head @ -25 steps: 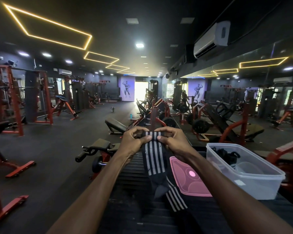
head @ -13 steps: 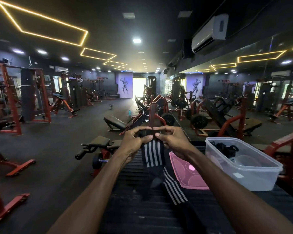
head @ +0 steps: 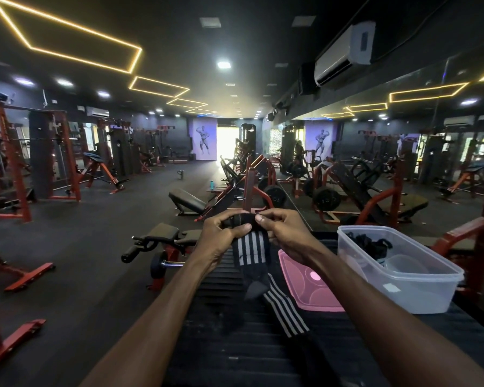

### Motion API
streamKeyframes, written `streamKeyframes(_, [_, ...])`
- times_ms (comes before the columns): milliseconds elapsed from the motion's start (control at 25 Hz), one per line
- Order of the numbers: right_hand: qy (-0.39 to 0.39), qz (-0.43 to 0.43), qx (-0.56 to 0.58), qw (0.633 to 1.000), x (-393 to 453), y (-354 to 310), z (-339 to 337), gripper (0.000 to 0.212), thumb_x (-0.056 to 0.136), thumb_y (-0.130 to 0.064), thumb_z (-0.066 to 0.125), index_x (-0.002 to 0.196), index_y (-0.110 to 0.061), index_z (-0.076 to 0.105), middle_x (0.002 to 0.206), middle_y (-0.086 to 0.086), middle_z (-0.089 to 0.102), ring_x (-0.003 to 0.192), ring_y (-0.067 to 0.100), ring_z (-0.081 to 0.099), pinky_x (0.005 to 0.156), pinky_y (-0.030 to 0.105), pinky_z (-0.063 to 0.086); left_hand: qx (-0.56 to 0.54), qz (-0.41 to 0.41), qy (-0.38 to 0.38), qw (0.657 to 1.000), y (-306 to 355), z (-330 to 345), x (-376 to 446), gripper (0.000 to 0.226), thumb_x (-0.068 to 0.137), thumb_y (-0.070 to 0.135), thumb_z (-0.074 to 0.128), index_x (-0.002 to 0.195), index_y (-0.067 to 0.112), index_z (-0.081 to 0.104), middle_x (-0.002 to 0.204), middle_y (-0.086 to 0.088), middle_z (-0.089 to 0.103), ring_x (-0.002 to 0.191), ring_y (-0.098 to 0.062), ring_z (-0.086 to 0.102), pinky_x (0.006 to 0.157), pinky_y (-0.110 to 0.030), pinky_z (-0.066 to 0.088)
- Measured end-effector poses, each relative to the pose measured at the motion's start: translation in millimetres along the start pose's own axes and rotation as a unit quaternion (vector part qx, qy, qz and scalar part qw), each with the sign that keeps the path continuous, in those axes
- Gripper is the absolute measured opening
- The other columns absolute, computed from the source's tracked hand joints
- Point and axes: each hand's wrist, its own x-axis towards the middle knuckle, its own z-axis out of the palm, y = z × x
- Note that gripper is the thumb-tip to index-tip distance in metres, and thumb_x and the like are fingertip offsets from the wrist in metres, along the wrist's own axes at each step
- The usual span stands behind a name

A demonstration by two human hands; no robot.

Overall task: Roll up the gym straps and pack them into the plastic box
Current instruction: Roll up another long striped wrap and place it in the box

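pinching top end of striped gym strap (head: 250,247) between left hand (head: 221,238) and right hand (head: 284,237), starting tight roll; tail is trailing along bench (head: 235,344); open plastic box (head: 397,270) is waiting at right edge.

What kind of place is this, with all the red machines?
A gym, most likely: red weight machines, padded benches and a wall poster of a bodybuilder fill the room.

red-framed gym machines (head: 263,188) across dark floor; air conditioner (head: 344,55) high right (wall-mounted); yellow ceiling light outlines (head: 157,86).
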Motion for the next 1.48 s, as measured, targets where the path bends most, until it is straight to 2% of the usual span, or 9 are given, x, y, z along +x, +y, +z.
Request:
streamKeyframes(120, [0.026,-0.029,-0.007,0.999,-0.8,-0.8,-0.9,0.024,0.085,0.009,0.068,0.108,0.003,0.071,0.107,0.022,0.072,0.097,0.031,0.069,0.092,0.052,0.056,-0.106,-0.076,-0.022,0.991,-6.0,1.3,3.2,0.010,0.085,0.009,0.071,0.095,0.008,0.073,0.090,-0.013,0.074,0.080,-0.023,0.071,0.067,-0.032,0.059])
streamKeyframes(240, [0.022,-0.030,0.012,0.999,-1.2,3.6,1.5,0.032,0.082,0.015,0.066,0.111,0.001,0.070,0.111,0.026,0.070,0.093,0.028,0.068,0.091,0.055,0.056,-0.059,-0.079,0.015,0.995,-13.9,-0.3,9.6,0.006,0.083,0.012,0.075,0.089,0.010,0.074,0.090,-0.015,0.075,0.077,-0.021,0.071,0.067,-0.030,0.056])
streamKeyframes(400, [0.000,0.018,0.006,1.000,-4.7,2.4,2.7,0.024,0.093,-0.011,0.067,0.116,-0.004,0.068,0.099,0.015,0.070,0.064,0.017,0.066,0.057,0.038,0.057,-0.010,-0.033,0.037,0.999,-12.2,-4.4,10.9,0.024,0.078,0.001,0.077,0.095,0.018,0.073,0.089,-0.006,0.075,0.079,-0.017,0.070,0.067,-0.027,0.055])
streamKeyframes(520, [0.029,0.002,0.026,0.999,-2.6,1.5,2.0,0.022,0.090,0.002,0.066,0.112,0.003,0.067,0.103,0.019,0.070,0.084,0.028,0.069,0.068,0.043,0.061,-0.048,-0.066,-0.005,0.997,-11.1,-5.1,10.5,0.031,0.080,0.000,0.075,0.109,0.009,0.069,0.100,-0.012,0.073,0.082,-0.023,0.072,0.062,-0.030,0.057])
streamKeyframes(680, [0.036,-0.029,0.035,0.998,-4.5,-0.1,-0.3,0.030,0.081,0.017,0.067,0.110,0.006,0.068,0.107,0.025,0.071,0.090,0.029,0.070,0.070,0.035,0.063,-0.096,-0.114,-0.042,0.988,-12.2,-1.9,8.3,0.027,0.089,0.013,0.068,0.109,-0.004,0.063,0.082,-0.014,0.070,0.053,-0.015,0.064,0.043,-0.022,0.049])
streamKeyframes(920, [-0.015,0.036,0.082,0.996,-8.4,0.5,0.8,0.022,0.091,0.000,0.066,0.112,0.004,0.066,0.092,0.017,0.068,0.057,0.016,0.064,0.054,0.028,0.054,-0.073,-0.046,-0.002,0.996,-13.6,-1.9,8.5,0.030,0.082,-0.010,0.067,0.103,0.011,0.070,0.099,-0.008,0.074,0.090,-0.021,0.070,0.068,-0.026,0.058])
streamKeyframes(1160, [-0.001,-0.016,0.063,0.998,-5.6,7.9,-5.7,0.043,0.076,0.020,0.067,0.115,0.002,0.070,0.117,0.024,0.070,0.111,0.038,0.067,0.097,0.049,0.054,-0.150,-0.091,-0.045,0.983,-13.9,1.4,3.5,0.026,0.076,0.003,0.073,0.102,0.002,0.069,0.096,-0.015,0.071,0.091,-0.031,0.070,0.074,-0.045,0.061])
streamKeyframes(1360, [-0.003,0.016,0.083,0.996,-13.4,6.3,-6.0,0.044,0.083,0.012,0.068,0.123,-0.005,0.068,0.118,0.020,0.069,0.105,0.030,0.069,0.079,0.034,0.061,-0.048,-0.039,-0.005,0.998,-23.6,7.4,3.4,0.020,0.079,0.005,0.078,0.090,0.021,0.076,0.098,-0.011,0.074,0.099,-0.033,0.070,0.089,-0.052,0.056])
streamKeyframes(1480, [0.032,-0.022,0.027,0.999,-18.2,8.8,-9.8,0.045,0.081,0.009,0.073,0.123,-0.006,0.067,0.114,0.013,0.071,0.109,0.025,0.068,0.092,0.038,0.058,-0.056,-0.048,0.010,0.997,-24.1,16.1,0.1,0.020,0.079,0.003,0.077,0.091,0.019,0.074,0.101,-0.015,0.072,0.100,-0.034,0.069,0.088,-0.053,0.056])
